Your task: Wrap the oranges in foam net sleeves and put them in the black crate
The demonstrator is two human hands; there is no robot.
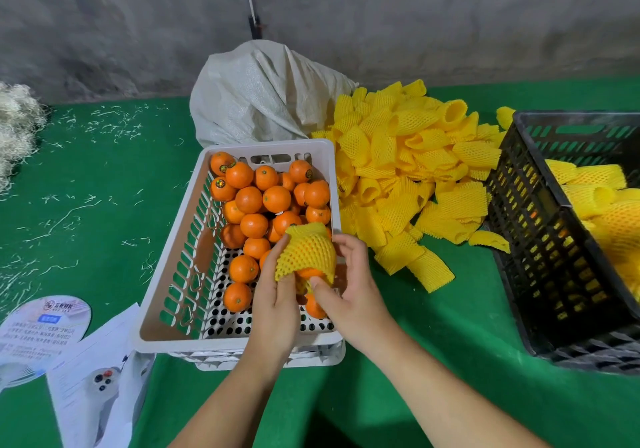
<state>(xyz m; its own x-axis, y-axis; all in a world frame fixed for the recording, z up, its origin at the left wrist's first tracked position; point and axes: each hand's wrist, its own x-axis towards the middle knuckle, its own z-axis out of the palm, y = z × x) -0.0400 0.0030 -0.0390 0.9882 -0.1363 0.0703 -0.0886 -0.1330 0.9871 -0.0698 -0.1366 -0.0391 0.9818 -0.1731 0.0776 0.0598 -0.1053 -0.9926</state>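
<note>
Broadly, the green surface (pixel 433 326) carried everything, with the black crate (pixel 540 267) at its right edge and the white crate (pixel 166 295) of loose oranges (pixel 249 200) left of centre. Between the two crates, toward the far side, lay the pile of yellow foam net sleeves (pixel 408 177), and several wrapped fruits (pixel 588 184) already sat inside the black crate.

Both hands met over the near right corner of the white crate. The left hand (pixel 277 312) pinched the near left edge of one sleeve (pixel 306 248), fingers curled round the foam. The right hand (pixel 353 295) gripped the sleeve's right side, thumb pressed at its near mouth, where the orange (pixel 309 272) showed as a sliver. The sleeve's long axis ran roughly near to far, its closed-looking end pointing away from the person.

By my reading, the fruit was nearly covered and only the near mouth was left to pull down. The black crate lay well to the right of both hands, so the right hand was the nearer one for carrying the wrapped orange across.
</note>
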